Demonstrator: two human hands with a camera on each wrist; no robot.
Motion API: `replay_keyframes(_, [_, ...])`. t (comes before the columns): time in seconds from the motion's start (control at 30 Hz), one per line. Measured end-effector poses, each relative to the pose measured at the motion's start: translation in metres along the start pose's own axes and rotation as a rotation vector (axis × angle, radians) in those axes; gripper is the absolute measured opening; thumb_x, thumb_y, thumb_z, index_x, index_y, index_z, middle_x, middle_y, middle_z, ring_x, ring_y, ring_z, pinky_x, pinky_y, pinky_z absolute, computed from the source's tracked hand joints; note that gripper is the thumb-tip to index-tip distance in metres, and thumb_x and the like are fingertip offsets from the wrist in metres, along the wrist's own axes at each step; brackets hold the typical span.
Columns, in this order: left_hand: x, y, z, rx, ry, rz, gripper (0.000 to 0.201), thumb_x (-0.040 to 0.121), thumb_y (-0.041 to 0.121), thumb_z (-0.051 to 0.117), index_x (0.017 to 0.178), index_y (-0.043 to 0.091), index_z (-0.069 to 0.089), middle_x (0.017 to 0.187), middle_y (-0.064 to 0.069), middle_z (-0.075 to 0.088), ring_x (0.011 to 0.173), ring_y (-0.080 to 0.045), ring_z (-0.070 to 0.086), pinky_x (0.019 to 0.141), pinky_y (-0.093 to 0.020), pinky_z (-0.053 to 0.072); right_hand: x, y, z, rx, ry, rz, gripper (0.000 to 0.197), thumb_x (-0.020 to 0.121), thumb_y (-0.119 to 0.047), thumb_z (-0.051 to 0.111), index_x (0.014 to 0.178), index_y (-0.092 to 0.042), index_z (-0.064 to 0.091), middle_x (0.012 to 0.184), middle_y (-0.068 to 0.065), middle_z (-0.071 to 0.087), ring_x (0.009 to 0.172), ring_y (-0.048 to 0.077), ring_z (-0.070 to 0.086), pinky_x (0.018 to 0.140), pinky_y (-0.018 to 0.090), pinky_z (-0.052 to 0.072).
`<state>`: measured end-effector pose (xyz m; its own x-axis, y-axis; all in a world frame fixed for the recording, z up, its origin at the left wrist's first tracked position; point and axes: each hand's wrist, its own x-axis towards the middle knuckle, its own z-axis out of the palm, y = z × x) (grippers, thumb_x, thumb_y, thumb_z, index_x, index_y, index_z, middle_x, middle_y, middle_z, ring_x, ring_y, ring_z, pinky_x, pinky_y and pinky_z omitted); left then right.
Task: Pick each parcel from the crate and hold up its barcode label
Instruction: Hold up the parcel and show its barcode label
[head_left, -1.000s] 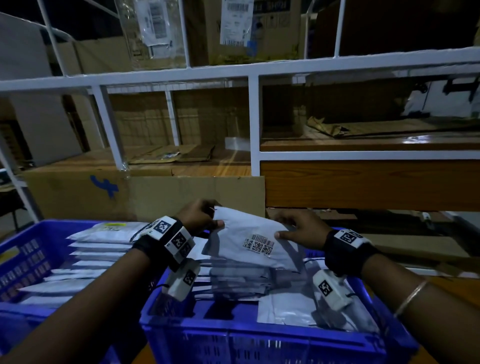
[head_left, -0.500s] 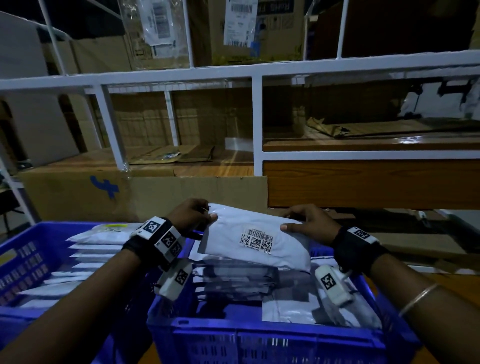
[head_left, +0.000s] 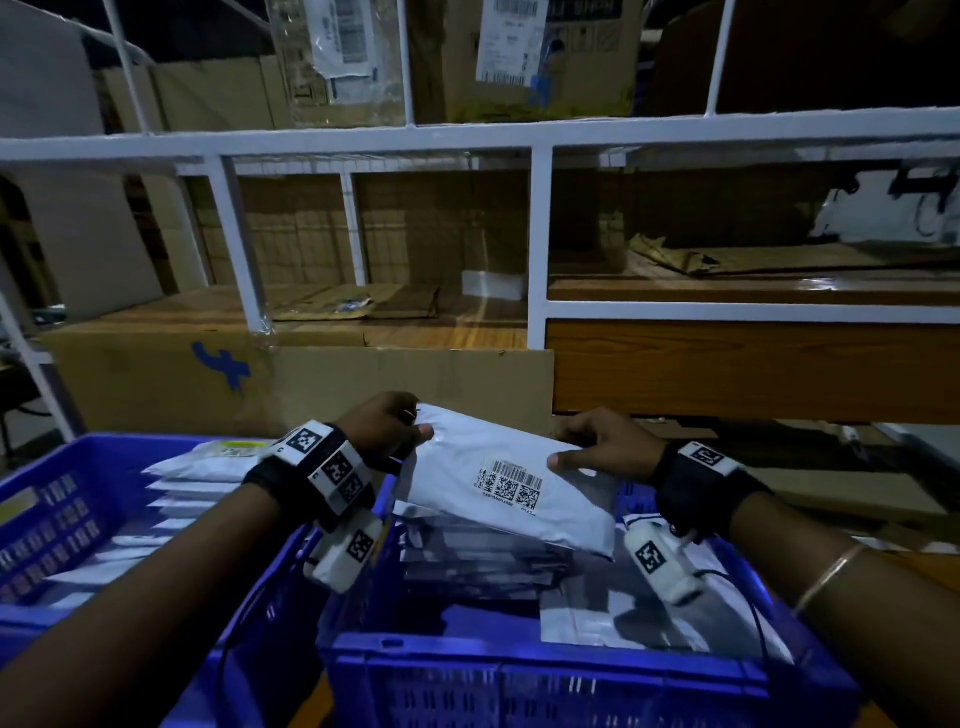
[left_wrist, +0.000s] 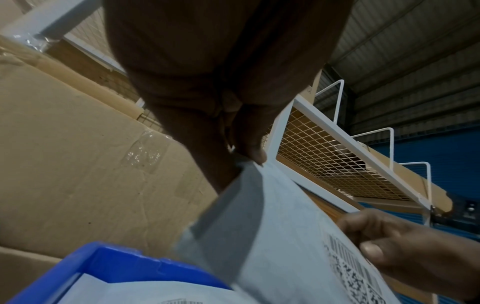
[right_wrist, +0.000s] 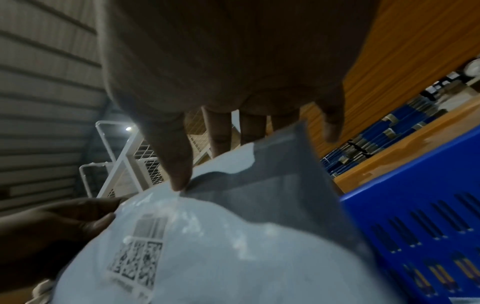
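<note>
Two hands are holding one soft white plastic parcel (head_left: 511, 493) above the nearer blue crate (head_left: 545, 680) in the head view. We are pinching its left end with our left hand (head_left: 387, 431), thumb on top, and gripping its right edge with our right hand (head_left: 605, 449), thumb pressing beside the barcode label (head_left: 509, 483). That flat mailer is tilting, label face turned up toward us, showing a striped barcode over three square codes. Below it, more flat white parcels are lying stacked in the slotted crate, and a second blue crate (head_left: 67, 499) just left is holding another fanned row. A white metal rack (head_left: 537, 234) and brown cardboard boxes are standing behind.

From the left wrist we are seeing our left hand (left_wrist: 233, 123) closing thumb and fingers on the parcel (left_wrist: 280, 236) at its corner, where a grey inner flap is folding over. Our right hand (left_wrist: 405, 246) is curling round the far edge near the barcode label (left_wrist: 353, 271). A smooth crate rim (left_wrist: 116, 263) is showing below.

From the right wrist, our right hand (right_wrist: 221, 92) is pinching the crinkly, glossy parcel (right_wrist: 221, 246), thumb tip on top and fingers behind. The barcode label (right_wrist: 140, 248) is blurring slightly, and our left hand (right_wrist: 52, 230) is gripping the opposite end beside the perforated crate wall (right_wrist: 415, 236).
</note>
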<state>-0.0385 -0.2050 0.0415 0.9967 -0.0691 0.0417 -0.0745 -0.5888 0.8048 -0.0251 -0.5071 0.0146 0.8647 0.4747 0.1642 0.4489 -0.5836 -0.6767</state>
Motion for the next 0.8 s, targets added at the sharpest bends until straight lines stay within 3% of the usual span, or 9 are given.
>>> replay_keyframes(0.13, [0.002, -0.001, 0.005, 0.026, -0.056, -0.006, 0.031, 0.092, 0.009, 0.064, 0.067, 0.010, 0.045, 0.058, -0.004, 0.043, 0.050, -0.017, 0.044, 0.052, -0.027, 0.041, 0.021, -0.022, 0.018, -0.094, -0.072, -0.056, 0.033, 0.080, -0.045, 0.077, 0.095, -0.016, 0.073, 0.094, 0.002, 0.074, 0.088, 0.018, 0.069, 0.082, 0.046, 0.054])
replay_keyframes(0.23, [0.002, -0.005, 0.005, 0.016, -0.097, -0.029, 0.033, 0.091, 0.010, 0.065, 0.065, 0.010, 0.045, 0.054, -0.004, 0.043, 0.050, -0.019, 0.045, 0.057, -0.033, 0.044, 0.036, -0.030, 0.033, -0.134, -0.149, -0.061, 0.036, 0.082, -0.040, 0.074, 0.107, -0.014, 0.071, 0.105, 0.003, 0.073, 0.095, 0.020, 0.069, 0.087, 0.046, 0.054])
replay_keyframes(0.33, [0.004, -0.011, -0.008, 0.050, -0.139, -0.083, 0.012, 0.088, 0.010, 0.069, 0.081, 0.008, 0.059, 0.075, -0.014, 0.064, 0.060, -0.023, 0.062, 0.065, -0.039, 0.058, 0.048, -0.027, 0.045, -0.232, -0.274, -0.047, 0.036, 0.085, -0.030, 0.071, 0.112, -0.007, 0.068, 0.102, 0.003, 0.072, 0.091, 0.020, 0.067, 0.086, 0.043, 0.052])
replay_keyframes(0.37, [0.005, -0.013, -0.014, 0.100, -0.131, -0.102, 0.008, 0.088, 0.011, 0.069, 0.091, 0.008, 0.062, 0.083, -0.014, 0.067, 0.063, -0.020, 0.064, 0.063, -0.033, 0.060, 0.052, -0.025, 0.049, -0.289, -0.322, -0.037, 0.038, 0.086, -0.029, 0.070, 0.115, -0.005, 0.066, 0.099, -0.002, 0.069, 0.088, 0.018, 0.064, 0.086, 0.038, 0.050])
replay_keyframes(0.43, [0.008, -0.019, -0.024, 0.209, -0.094, -0.118, 0.021, 0.088, 0.014, 0.068, 0.108, 0.007, 0.062, 0.080, -0.004, 0.065, 0.057, -0.007, 0.061, 0.046, -0.012, 0.049, 0.057, -0.024, 0.058, -0.415, -0.415, 0.022, 0.042, 0.090, -0.024, 0.068, 0.127, -0.006, 0.059, 0.106, -0.007, 0.058, 0.095, 0.016, 0.058, 0.086, 0.026, 0.041])
replay_keyframes(0.6, [0.011, -0.032, -0.034, 0.203, -0.143, -0.146, 0.025, 0.093, 0.012, 0.061, 0.113, -0.003, 0.062, 0.054, 0.004, 0.062, 0.033, 0.001, 0.052, 0.032, -0.011, 0.036, 0.076, -0.021, 0.104, -0.521, -0.631, 0.062, 0.042, 0.089, -0.018, 0.068, 0.129, -0.008, 0.059, 0.113, 0.006, 0.063, 0.094, 0.014, 0.052, 0.077, 0.018, 0.033])
replay_keyframes(0.63, [0.013, -0.036, -0.034, 0.216, -0.154, -0.144, 0.027, 0.094, 0.015, 0.061, 0.113, -0.003, 0.063, 0.055, 0.004, 0.063, 0.033, 0.002, 0.051, 0.032, -0.011, 0.036, 0.080, -0.019, 0.116, -0.544, -0.677, 0.067, 0.042, 0.089, -0.017, 0.068, 0.129, -0.009, 0.058, 0.121, 0.009, 0.063, 0.098, 0.017, 0.055, 0.078, 0.018, 0.033])
replay_keyframes(0.73, [0.018, -0.046, -0.036, 0.251, -0.182, -0.137, 0.030, 0.094, 0.021, 0.061, 0.114, 0.000, 0.064, 0.082, -0.007, 0.066, 0.038, 0.006, 0.053, 0.034, -0.009, 0.037, 0.087, -0.014, 0.147, -0.598, -0.775, 0.076, 0.045, 0.091, -0.012, 0.063, 0.134, -0.009, 0.053, 0.134, 0.009, 0.056, 0.117, 0.022, 0.053, 0.079, 0.019, 0.033])
replay_keyframes(0.8, [0.022, -0.052, -0.038, 0.226, -0.188, -0.140, 0.029, 0.094, 0.021, 0.061, 0.113, 0.000, 0.064, 0.088, -0.010, 0.066, 0.039, 0.005, 0.053, 0.035, -0.009, 0.038, 0.090, -0.007, 0.164, -0.608, -0.830, 0.078, 0.042, 0.090, -0.003, 0.058, 0.132, -0.004, 0.054, 0.126, 0.008, 0.056, 0.109, 0.020, 0.052, 0.072, 0.018, 0.030])
